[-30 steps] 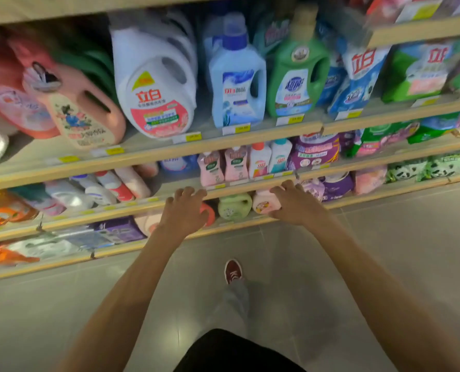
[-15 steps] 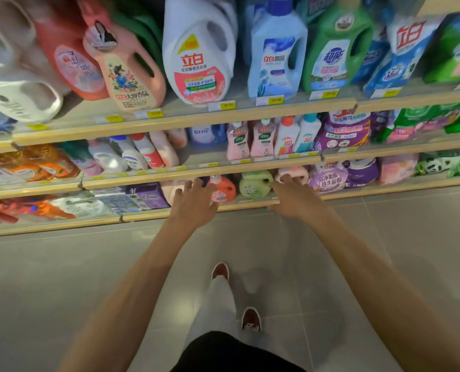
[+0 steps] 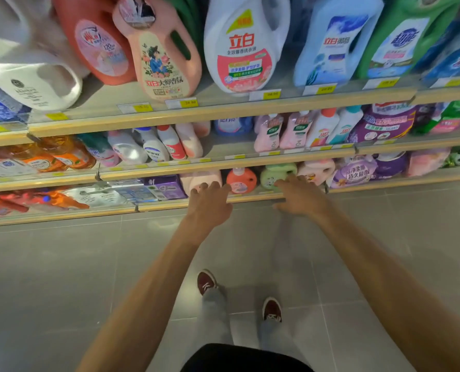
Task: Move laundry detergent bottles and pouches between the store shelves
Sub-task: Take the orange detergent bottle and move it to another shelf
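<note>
Fingers (image 3: 215,188) of the left hand (image 3: 210,208) are spread and nearly straight, gripping nothing, their tips over the front rail of the bottom shelf (image 3: 62,214), just before a pink bottle (image 3: 199,181) and beside a coral bottle (image 3: 241,180). The right hand (image 3: 301,198) is also loose-fingered and empty, stretched toward a green bottle (image 3: 276,176); whether its tips touch that bottle cannot be told. Further right on the same shelf sits a purple pouch (image 3: 353,171). Bottles there stand close together under the wooden rail of the middle shelf (image 3: 223,163), so the opening between the two rails is low. On the middle shelf a bare patch lies between small bottles tipped over at left and upright ones at right. The top shelf (image 3: 223,110) carries large jugs, among them a white jug (image 3: 239,44), with yellow price tags along its edge. Nearer, the floor (image 3: 62,277) is grey tile, open on both sides of the arms, and two dark red shoes (image 3: 206,281) stand well back from the shelving.
</note>
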{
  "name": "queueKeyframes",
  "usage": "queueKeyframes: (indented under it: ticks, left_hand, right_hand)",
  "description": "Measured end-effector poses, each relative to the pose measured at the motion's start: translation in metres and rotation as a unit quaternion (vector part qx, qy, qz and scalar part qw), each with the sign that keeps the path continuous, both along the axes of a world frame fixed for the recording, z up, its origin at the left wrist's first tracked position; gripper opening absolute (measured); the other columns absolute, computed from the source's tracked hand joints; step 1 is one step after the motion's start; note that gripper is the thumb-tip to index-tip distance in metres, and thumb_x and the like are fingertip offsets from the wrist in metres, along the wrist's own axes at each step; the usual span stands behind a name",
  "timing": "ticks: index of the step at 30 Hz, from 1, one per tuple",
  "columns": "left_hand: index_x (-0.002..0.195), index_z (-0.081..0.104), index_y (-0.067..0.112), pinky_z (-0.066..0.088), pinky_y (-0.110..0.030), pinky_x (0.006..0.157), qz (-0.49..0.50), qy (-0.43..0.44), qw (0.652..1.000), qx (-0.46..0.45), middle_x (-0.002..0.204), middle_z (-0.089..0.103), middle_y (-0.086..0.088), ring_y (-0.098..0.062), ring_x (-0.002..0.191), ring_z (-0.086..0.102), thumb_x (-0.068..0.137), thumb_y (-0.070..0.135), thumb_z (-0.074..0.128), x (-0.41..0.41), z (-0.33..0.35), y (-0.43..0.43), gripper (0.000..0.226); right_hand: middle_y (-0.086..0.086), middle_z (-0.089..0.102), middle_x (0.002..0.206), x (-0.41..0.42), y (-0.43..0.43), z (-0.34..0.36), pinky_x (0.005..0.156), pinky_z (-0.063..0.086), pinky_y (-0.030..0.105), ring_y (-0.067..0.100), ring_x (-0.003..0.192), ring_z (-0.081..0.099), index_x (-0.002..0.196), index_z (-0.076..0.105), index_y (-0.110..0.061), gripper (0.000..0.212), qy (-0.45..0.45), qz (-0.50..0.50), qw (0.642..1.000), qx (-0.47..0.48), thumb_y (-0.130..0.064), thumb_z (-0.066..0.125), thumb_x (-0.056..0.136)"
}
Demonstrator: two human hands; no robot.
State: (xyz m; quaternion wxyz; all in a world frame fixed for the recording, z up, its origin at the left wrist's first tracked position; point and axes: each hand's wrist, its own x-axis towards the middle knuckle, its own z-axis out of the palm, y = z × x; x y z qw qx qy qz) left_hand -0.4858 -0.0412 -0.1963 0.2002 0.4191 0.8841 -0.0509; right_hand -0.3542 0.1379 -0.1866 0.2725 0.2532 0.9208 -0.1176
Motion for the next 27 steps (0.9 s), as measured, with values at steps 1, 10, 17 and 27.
queueKeyframes:
  ticks: [1, 10, 17, 27]
  left_hand:
    - [0.143, 0.047, 0.023, 0.041, -0.049, 0.103, -0.001, -0.007, 1.0, -0.003, 0.138, 0.056, -0.008, -0.036, 0.128, 0.051, 0.097, 0.038, 0.053, -0.01, -0.006, -0.003, 0.048]
    - [0.149, 0.035, 0.022, 0.042, -0.05, 0.102, -0.024, -0.049, 0.998, -0.035, 0.143, 0.051, -0.012, -0.037, 0.13, 0.049, 0.097, 0.037, 0.054, -0.075, -0.07, 0.001, 0.057]
    - [0.145, 0.04, 0.018, 0.042, -0.05, 0.102, 0.024, -0.095, 0.995, -0.034, 0.139, 0.052, -0.012, -0.035, 0.129, 0.049, 0.098, 0.035, 0.052, -0.086, -0.147, 0.021, 0.051]
    - [0.144, 0.045, 0.019, 0.045, -0.049, 0.099, 0.047, -0.101, 0.994, 0.01, 0.136, 0.056, -0.01, -0.033, 0.129, 0.049, 0.097, 0.033, 0.054, -0.112, -0.281, 0.056, 0.049]
  right_hand:
    - [0.014, 0.038, 0.146, -0.008, -0.004, -0.005, 0.105, 0.039, 0.048, 0.036, 0.135, 0.037, 0.147, 0.038, -0.019, 0.066, -0.006, -0.006, 1.0, -0.005, -0.049, 0.06, 0.092]
    - [0.016, 0.039, 0.146, -0.044, -0.006, -0.069, 0.11, 0.036, 0.051, 0.04, 0.137, 0.034, 0.144, 0.041, -0.022, 0.067, -0.043, -0.064, 0.997, -0.029, -0.045, 0.063, 0.086]
    - [0.015, 0.033, 0.15, -0.072, 0.019, -0.138, 0.113, 0.033, 0.051, 0.038, 0.142, 0.028, 0.149, 0.036, -0.017, 0.067, -0.049, -0.06, 0.996, -0.051, -0.041, 0.061, 0.091]
    - [0.015, 0.038, 0.143, -0.096, 0.049, -0.274, 0.105, 0.041, 0.048, 0.036, 0.134, 0.038, 0.147, 0.038, -0.016, 0.064, -0.026, -0.022, 0.999, -0.021, -0.043, 0.059, 0.093]
